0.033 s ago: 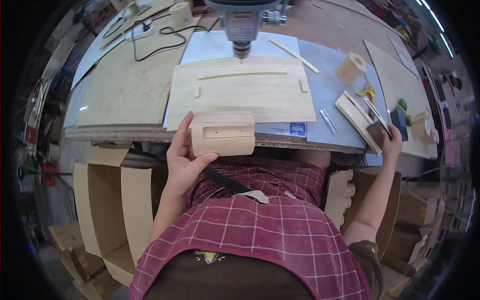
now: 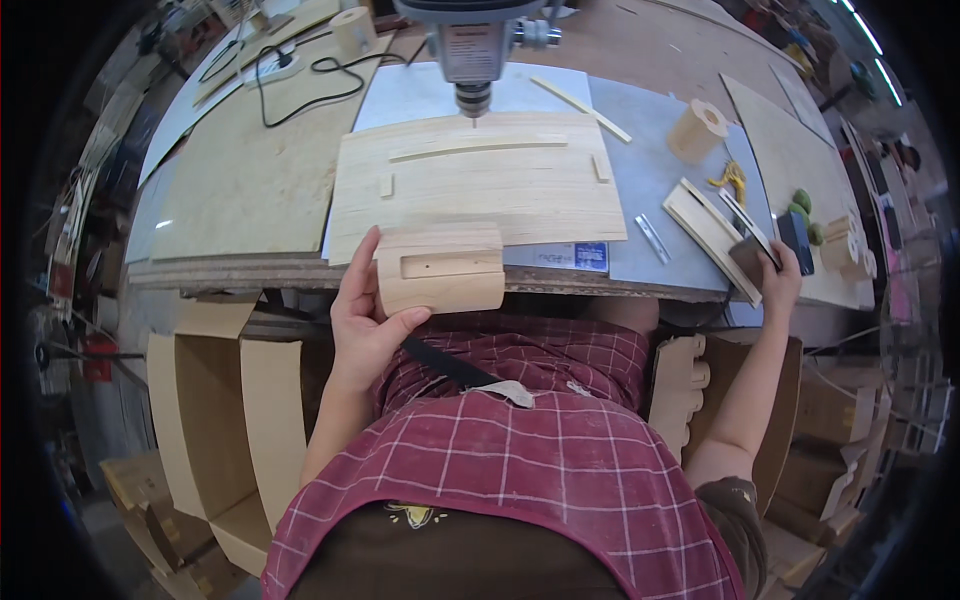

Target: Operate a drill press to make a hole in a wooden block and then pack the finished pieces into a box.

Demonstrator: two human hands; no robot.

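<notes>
My left hand (image 2: 372, 300) grips a pale wooden block (image 2: 440, 290) with rounded sides at the table's front edge, thumb below and fingers behind. A long rectangular recess with small dark holes runs along the block's upward face. At the right, my right hand (image 2: 780, 278) is closed on the lower end of a thin pale strip with a dark edge (image 2: 742, 218); its exact kind is unclear. Beside those fingers are a brownish piece (image 2: 746, 258) and a slotted wooden piece (image 2: 700, 225). A drill press (image 2: 473, 95) points its bit down over a thin wooden board (image 2: 480, 190).
Narrow wooden strips (image 2: 478, 148) lie on the board. Right of it are a small metal piece (image 2: 653, 239), a wooden cylinder (image 2: 697, 132), a yellow item (image 2: 733, 180) and green fruits (image 2: 802, 205). A black cable (image 2: 310, 95) curls at far left. Cardboard boxes (image 2: 215, 420) stand below.
The whole view has shifted very slightly, with the table and drill press a little further left. Both hands keep their holds.
</notes>
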